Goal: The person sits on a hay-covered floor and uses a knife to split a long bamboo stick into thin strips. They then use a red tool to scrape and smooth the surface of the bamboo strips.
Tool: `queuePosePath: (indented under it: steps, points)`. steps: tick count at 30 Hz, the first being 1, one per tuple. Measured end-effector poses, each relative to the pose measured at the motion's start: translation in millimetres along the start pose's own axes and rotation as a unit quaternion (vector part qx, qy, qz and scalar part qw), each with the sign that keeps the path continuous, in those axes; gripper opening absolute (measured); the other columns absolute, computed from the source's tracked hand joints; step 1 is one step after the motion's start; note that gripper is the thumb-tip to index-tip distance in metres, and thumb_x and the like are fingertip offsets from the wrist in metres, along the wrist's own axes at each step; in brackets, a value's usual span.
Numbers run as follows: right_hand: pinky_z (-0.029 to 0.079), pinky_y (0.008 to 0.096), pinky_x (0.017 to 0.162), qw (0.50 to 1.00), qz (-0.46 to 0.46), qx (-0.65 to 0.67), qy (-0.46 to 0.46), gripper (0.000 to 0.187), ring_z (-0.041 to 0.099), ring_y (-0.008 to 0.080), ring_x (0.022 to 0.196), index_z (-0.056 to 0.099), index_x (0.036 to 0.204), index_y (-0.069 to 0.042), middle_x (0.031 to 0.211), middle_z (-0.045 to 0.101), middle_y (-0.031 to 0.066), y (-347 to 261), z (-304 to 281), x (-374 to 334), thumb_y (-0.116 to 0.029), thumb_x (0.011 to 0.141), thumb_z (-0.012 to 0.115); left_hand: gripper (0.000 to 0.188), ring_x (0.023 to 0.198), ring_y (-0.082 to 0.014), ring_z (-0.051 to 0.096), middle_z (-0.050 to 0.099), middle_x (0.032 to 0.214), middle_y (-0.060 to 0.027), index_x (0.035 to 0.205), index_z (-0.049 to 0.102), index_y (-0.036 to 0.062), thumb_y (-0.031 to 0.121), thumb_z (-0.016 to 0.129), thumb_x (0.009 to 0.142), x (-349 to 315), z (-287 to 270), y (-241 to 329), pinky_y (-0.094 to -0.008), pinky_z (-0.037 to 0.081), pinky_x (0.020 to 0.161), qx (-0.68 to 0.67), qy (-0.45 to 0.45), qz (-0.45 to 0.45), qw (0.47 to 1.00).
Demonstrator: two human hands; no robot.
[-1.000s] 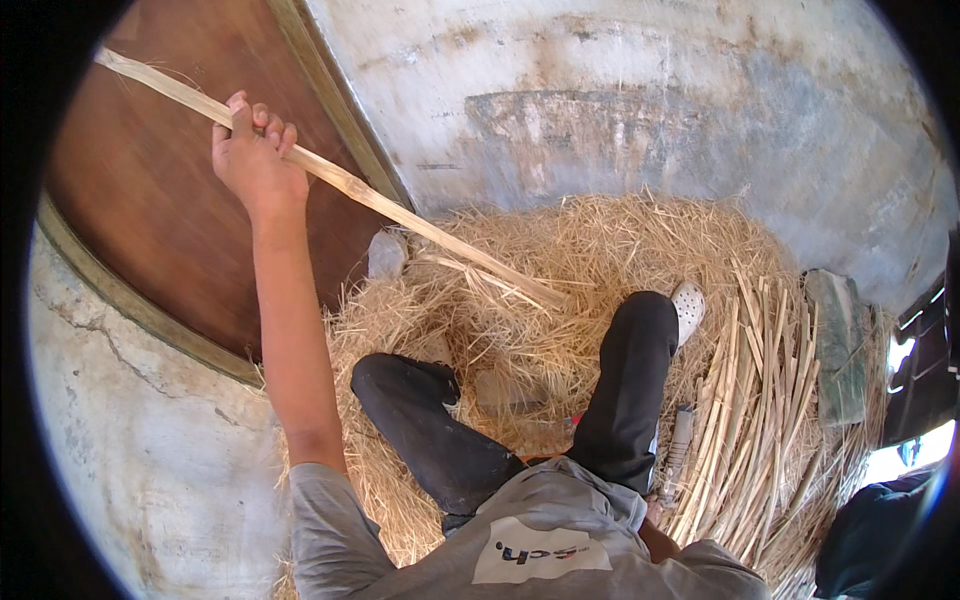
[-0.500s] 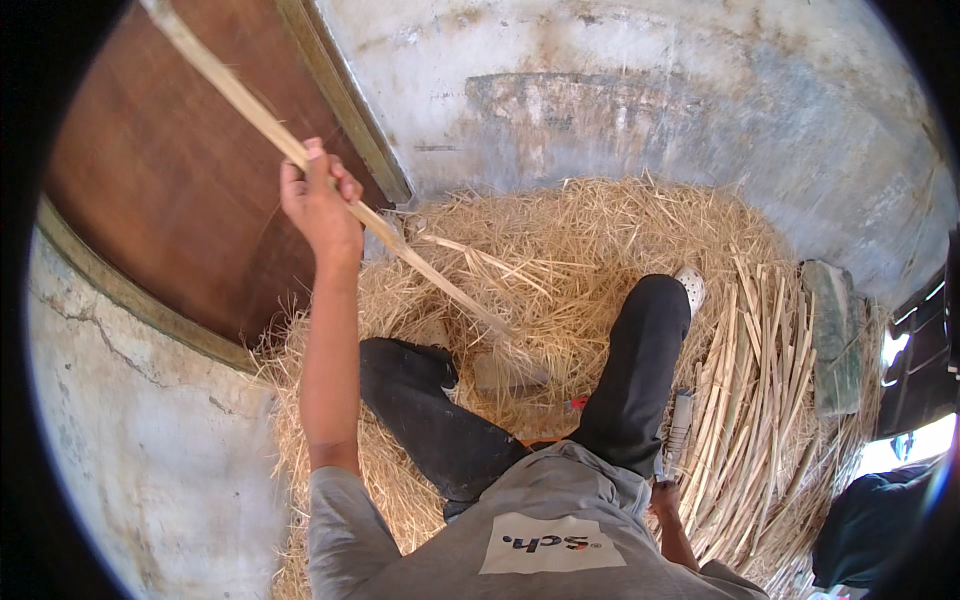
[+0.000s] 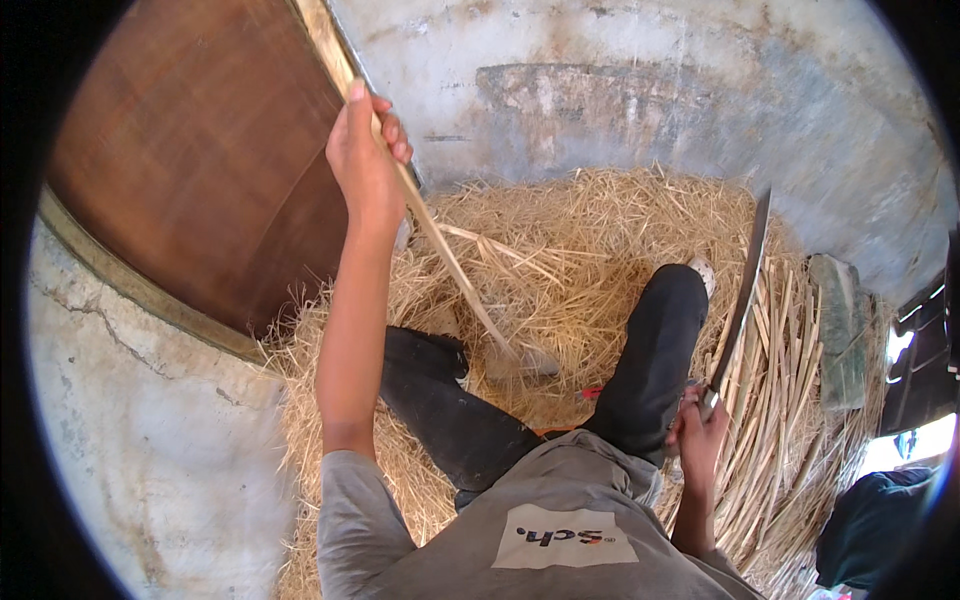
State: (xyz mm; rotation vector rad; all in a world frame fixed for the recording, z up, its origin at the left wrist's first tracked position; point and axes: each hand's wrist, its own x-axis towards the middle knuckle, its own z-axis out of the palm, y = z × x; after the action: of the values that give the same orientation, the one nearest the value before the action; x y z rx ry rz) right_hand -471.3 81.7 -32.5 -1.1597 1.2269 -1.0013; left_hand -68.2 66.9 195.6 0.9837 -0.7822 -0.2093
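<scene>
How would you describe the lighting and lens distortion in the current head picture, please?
Head view, distortion: the door frame bows into an arc, and black corners enclose the fisheye circle. Head view, glare: the daylight gap at right is washed out to white. Head view, tone: the machete in the right hand looks dark.

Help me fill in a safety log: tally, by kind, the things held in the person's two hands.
Long-bladed knife, in the right hand: 1
Pale split stick, in the left hand: 1
Total: 2
</scene>
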Motion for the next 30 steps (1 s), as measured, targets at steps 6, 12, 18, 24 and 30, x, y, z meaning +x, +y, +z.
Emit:
queuePosePath:
  steps: [6,12,18,24,30]
  points:
    - [0.039,0.0265,0.036,0.965,0.082,0.096,-0.229,0.013,0.047,0.0091,0.041,0.053,0.102,-0.002,0.059,0.05,0.0009,-26.1,98.4,1.2,-0.002,0.089,0.054,0.037,0.056,-0.0073,0.033,0.037,0.063,0.0024,0.079,0.044,0.0104,0.042,0.052,0.097,-5.1,11.2,-2.6,-0.0227,0.029,0.051,0.007,0.046,0.022,0.999]
    - [0.038,0.0274,0.036,0.869,0.24,0.126,-0.415,0.016,0.044,0.0103,0.04,0.047,0.1,-0.005,0.059,0.047,0.0015,14.0,176.8,-28.2,0.002,0.086,0.053,0.038,0.054,-0.0053,0.028,0.034,0.063,0.0042,0.076,0.042,0.013,0.043,0.053,0.097,-16.2,-6.7,-24.2,-0.0225,0.027,0.049,0.005,0.087,0.017,0.996]
    - [0.044,0.0337,0.044,0.883,0.106,0.085,-0.449,0.019,0.053,0.018,0.045,0.046,0.098,-0.004,0.066,0.052,0.0071,-13.1,207.2,-39.8,-0.004,0.082,0.057,0.037,0.055,-0.006,0.03,0.034,0.064,0.0039,0.076,0.043,0.0119,0.04,0.053,0.097,-18.7,-6.6,-25.7,-0.0231,0.026,0.05,0.02,0.118,0.048,0.992]
    - [0.047,0.0445,0.065,0.918,-0.029,-0.088,-0.384,0.035,0.061,0.0413,0.073,0.048,0.108,0.001,0.078,0.058,0.0222,29.9,213.3,-28.4,-0.014,0.079,0.06,0.033,0.058,-0.0066,0.031,0.035,0.068,0.0026,0.081,0.045,0.0089,0.036,0.054,0.097,-28.8,0.9,-23.5,-0.0237,0.026,0.052,0.01,0.123,0.054,0.991]
    - [0.047,0.0448,0.065,0.917,-0.03,-0.06,-0.393,0.033,0.06,0.0428,0.072,0.049,0.106,0.001,0.077,0.058,0.0223,14.6,199.4,-31.2,-0.011,0.077,0.06,0.032,0.06,-0.0066,0.031,0.035,0.069,0.0023,0.082,0.047,0.0083,0.035,0.054,0.097,-24.1,4.8,-27.3,-0.0239,0.026,0.053,0.034,0.137,0.059,0.988]
